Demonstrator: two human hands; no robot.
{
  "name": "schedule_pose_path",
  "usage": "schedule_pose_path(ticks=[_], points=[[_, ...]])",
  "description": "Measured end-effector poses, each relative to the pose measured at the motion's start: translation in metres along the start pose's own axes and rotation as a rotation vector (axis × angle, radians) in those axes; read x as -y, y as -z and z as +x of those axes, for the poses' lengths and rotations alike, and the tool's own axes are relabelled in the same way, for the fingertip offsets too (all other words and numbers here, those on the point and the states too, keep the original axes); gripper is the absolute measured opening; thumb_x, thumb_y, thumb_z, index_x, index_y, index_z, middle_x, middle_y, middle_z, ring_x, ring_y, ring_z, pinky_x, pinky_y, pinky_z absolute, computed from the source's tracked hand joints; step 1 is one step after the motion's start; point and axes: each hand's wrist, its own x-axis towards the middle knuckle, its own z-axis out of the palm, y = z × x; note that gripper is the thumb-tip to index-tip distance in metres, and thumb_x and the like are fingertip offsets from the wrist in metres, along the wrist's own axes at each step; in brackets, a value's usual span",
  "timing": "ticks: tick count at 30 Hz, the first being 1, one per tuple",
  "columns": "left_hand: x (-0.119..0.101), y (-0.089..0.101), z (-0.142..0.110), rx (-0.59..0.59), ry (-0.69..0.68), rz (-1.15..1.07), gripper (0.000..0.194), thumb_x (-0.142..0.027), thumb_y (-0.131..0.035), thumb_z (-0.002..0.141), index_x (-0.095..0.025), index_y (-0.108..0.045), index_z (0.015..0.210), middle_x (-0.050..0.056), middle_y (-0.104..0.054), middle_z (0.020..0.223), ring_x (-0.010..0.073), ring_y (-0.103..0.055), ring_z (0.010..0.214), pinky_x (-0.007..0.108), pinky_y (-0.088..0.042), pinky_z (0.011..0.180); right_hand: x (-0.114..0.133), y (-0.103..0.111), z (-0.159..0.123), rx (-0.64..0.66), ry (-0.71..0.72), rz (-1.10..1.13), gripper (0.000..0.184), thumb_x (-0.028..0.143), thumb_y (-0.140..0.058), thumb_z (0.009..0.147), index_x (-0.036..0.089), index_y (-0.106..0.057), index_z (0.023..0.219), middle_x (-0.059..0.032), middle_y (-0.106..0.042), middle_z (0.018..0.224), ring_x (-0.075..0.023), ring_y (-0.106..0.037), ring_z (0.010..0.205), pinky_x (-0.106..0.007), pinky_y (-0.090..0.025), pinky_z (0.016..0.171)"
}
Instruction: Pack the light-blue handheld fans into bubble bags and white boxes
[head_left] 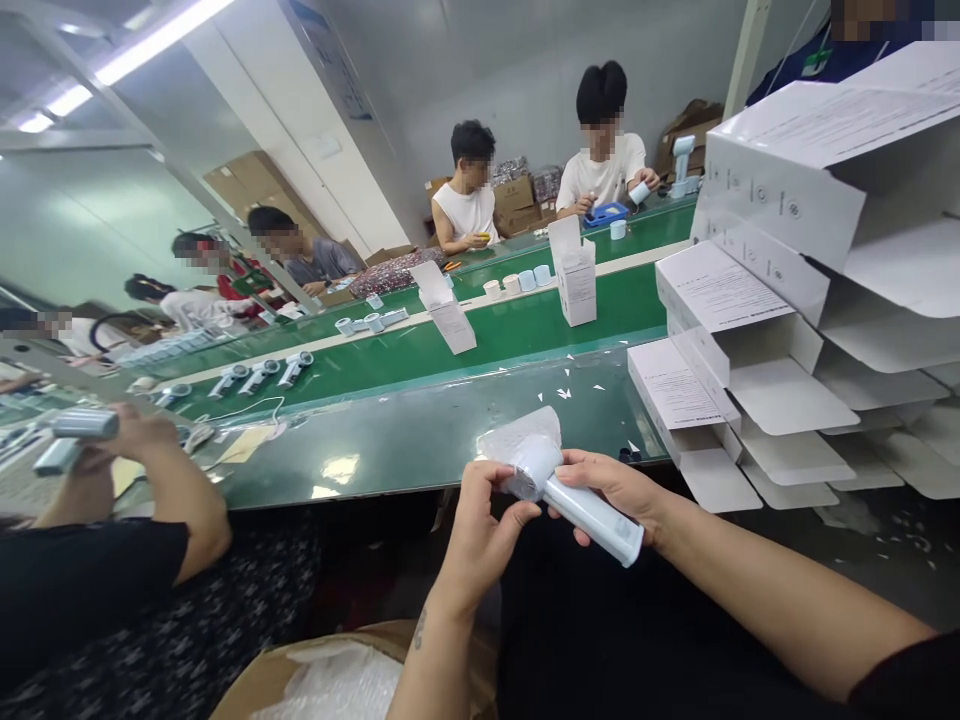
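Note:
A light-blue handheld device shaped like a hair dryer [596, 515] lies tilted across my hands, its handle pointing down to the right. Clear bubble wrap [529, 432] covers its round head. My right hand [604, 485] grips the device near the top of the handle, fingers wrapped behind it. At the head's left side, my left hand [484, 515] pinches the bubble wrap between its fingers, thumb beneath the head. Both hands are over the front edge of the green worktable [420, 430].
Open white boxes [679, 385] are stacked at right. Two more boxes [577, 285] stand on the green conveyor [510, 320], with several similar devices [259, 378] at left. A co-worker's hands [142, 435] hold light-blue parts. Below, a carton [262, 690] contains bubble wrap. Other people sit across the conveyor.

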Motion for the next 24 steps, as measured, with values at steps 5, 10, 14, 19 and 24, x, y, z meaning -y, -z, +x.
schedule_pose_path(ticks=[5,10,14,19,24], points=[[0.004,0.007,0.010,-0.019,0.008,0.000,0.009,-0.021,-0.054,0.084,-0.019,-0.053,0.076,-0.001,-0.056,0.074,0.0120,-0.055,0.068,0.025,-0.047,0.064,-0.001,0.001,0.001,0.031,0.024,0.007,0.034,0.026,-0.062,0.079,0.014,-0.050,0.109,-0.0096,-0.064,0.089,-0.0191,-0.065,0.075,-0.025,-0.055,0.043],[0.012,-0.025,-0.009,-0.383,-0.163,0.359,0.007,-0.016,-0.054,0.083,-0.018,-0.057,0.090,0.002,-0.061,0.079,0.0131,-0.060,0.070,0.026,-0.051,0.066,-0.002,-0.010,0.003,-0.116,0.131,-0.004,0.038,0.027,-0.068,0.075,0.016,-0.049,0.107,-0.0070,-0.063,0.086,-0.0194,-0.065,0.072,-0.026,-0.055,0.042],[0.008,-0.049,-0.018,-0.472,-0.241,0.428,0.015,-0.011,-0.056,0.081,-0.016,-0.055,0.096,0.002,-0.062,0.078,0.0121,-0.062,0.067,0.024,-0.052,0.063,-0.005,-0.014,0.007,-0.251,0.163,-0.074,0.045,0.029,-0.072,0.072,0.021,-0.045,0.107,-0.0032,-0.060,0.092,-0.0157,-0.064,0.065,-0.031,-0.057,0.045],[-0.006,-0.048,-0.008,-0.509,-0.218,0.396,0.023,-0.012,-0.054,0.082,-0.016,-0.052,0.105,0.001,-0.061,0.074,0.0118,-0.062,0.062,0.025,-0.053,0.060,0.000,-0.018,0.015,-0.247,-0.043,-0.095,0.047,0.030,-0.071,0.073,0.024,-0.036,0.104,0.0009,-0.058,0.077,-0.0144,-0.061,0.056,-0.027,-0.052,0.041],[-0.009,-0.033,-0.011,-0.052,-0.537,0.389,0.029,-0.004,-0.052,0.080,-0.017,-0.052,0.106,0.005,-0.062,0.080,0.0156,-0.061,0.073,0.030,-0.053,0.067,0.008,-0.014,0.027,-0.308,-0.075,0.004,0.027,0.022,-0.062,0.076,0.022,-0.043,0.096,0.0004,-0.056,0.075,-0.0121,-0.058,0.056,-0.024,-0.051,0.045]])
